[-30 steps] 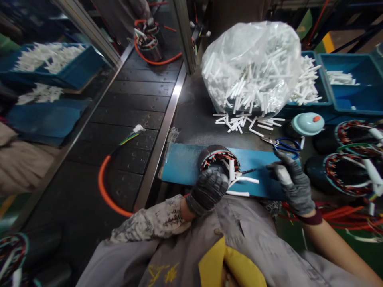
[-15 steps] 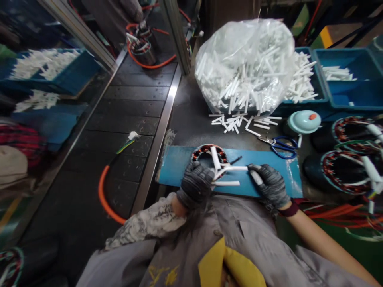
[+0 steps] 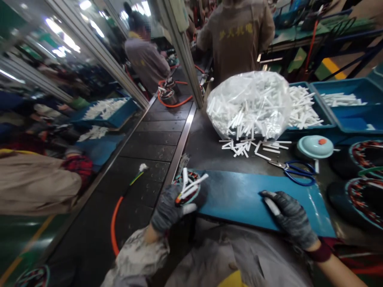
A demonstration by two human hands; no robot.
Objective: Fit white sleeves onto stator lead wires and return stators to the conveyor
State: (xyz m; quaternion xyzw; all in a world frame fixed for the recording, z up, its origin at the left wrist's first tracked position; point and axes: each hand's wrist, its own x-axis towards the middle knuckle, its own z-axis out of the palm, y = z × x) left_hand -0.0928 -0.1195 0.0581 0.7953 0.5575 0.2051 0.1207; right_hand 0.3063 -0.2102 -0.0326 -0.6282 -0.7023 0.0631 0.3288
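My left hand, in a dark grey glove, grips a motor stator at the left end of the blue mat, beside the conveyor's metal rail. White sleeves stick up from the stator's copper windings. Part of the stator is hidden by the hand, and its far side is blurred. My right hand, gloved too, hovers over or rests on the right part of the mat; I cannot tell which. Its fingers point left, stretched out, with nothing visible in them. Blue-handled scissors lie just beyond it.
A plastic bag of white sleeves stands behind the mat, loose sleeves before it. Blue bins, a light-blue lidded container and more stators are at right. A conveyor bears an orange cable. Co-workers stand beyond.
The stator has moved left with my left hand, from the mat's middle toward the conveyor. My right hand has let go of a white sleeve. The camera view has tilted up.
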